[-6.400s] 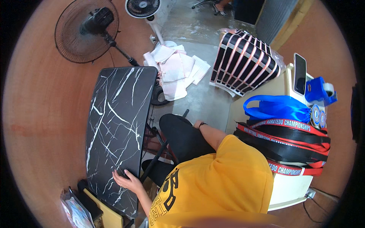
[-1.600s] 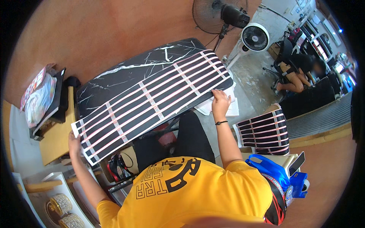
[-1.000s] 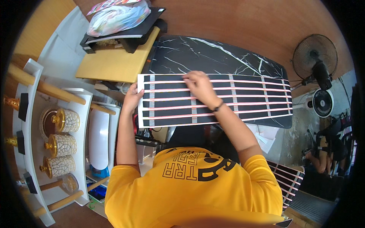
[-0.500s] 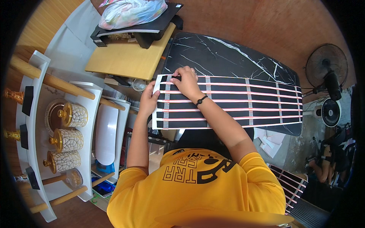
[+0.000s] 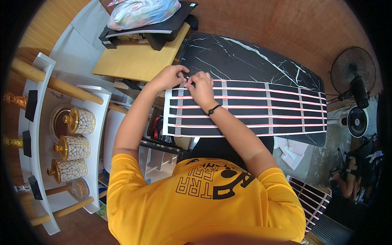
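A long black panel (image 5: pixel 245 112) lies across the near part of the black marble-patterned table (image 5: pixel 241 57). Several white strips with thin red-orange lines run along its length, crossed by pieces of grey tape (image 5: pixel 269 106). At its far left corner my two hands meet, fingertips almost touching. My left hand (image 5: pixel 168 77) is just beyond the panel's edge, thumb and fingers pinched together. My right hand (image 5: pixel 201 89), with a black bracelet on the wrist, is over the panel, its fingers also drawn into a pinch. Whatever small thing lies between the fingertips is too small to make out.
On the left, a white shelf (image 5: pixel 96 151) holds gold-lidded jars (image 5: pixel 77 147). Beyond it, a yellow wooden table (image 5: pixel 134 63) carries a black device (image 5: pixel 163 38) with a plastic bag (image 5: pixel 143 14). Two fans (image 5: pixel 356 122) stand at right. Another striped panel (image 5: pixel 309 200) is lower right.
My left hand has let go of the panel's left edge and moved away from me to the far corner, beside the right hand. My right hand has stayed nearly in place.
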Tool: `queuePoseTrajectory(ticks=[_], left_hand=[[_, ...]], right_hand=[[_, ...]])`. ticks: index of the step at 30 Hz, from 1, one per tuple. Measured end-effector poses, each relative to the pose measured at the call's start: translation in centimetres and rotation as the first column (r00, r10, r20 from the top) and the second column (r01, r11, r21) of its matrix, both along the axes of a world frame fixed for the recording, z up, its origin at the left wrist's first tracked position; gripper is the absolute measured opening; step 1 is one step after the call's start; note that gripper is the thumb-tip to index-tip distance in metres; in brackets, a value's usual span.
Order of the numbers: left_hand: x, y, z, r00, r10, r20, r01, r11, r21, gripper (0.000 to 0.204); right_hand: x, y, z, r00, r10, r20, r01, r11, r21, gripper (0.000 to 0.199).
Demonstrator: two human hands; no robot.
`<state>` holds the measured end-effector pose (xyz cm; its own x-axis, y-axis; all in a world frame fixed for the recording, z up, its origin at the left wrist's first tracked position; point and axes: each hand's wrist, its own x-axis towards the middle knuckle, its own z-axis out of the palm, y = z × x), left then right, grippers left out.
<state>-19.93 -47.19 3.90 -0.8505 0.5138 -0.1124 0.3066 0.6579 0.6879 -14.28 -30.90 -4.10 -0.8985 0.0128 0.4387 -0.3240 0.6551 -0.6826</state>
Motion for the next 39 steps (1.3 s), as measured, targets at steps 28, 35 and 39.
queuePoseTrajectory(ticks=[28, 35, 39], left_hand=[[-4.6, 1.0, -2.2, 0.988, 0.099, 0.115, -0.076, 0.979, -0.189, 0.046], [4.5, -1.0, 4.6, 0.736, 0.221, -0.640, -0.148, 0.975, 0.167, 0.020], [16.5, -4.1, 5.5, 0.983, -0.114, 0.146, 0.085, 0.978, 0.190, 0.005]], right_hand=[[-0.1, 0.5, -0.3, 0.979, 0.137, -0.148, -0.157, 0.979, -0.130, 0.011], [-0.6, 0.8, -0.3, 0.984, 0.106, -0.144, -0.134, 0.969, -0.206, 0.010], [-0.6, 0.8, -0.2, 0.990, 0.103, -0.094, -0.122, 0.964, -0.235, 0.014]])
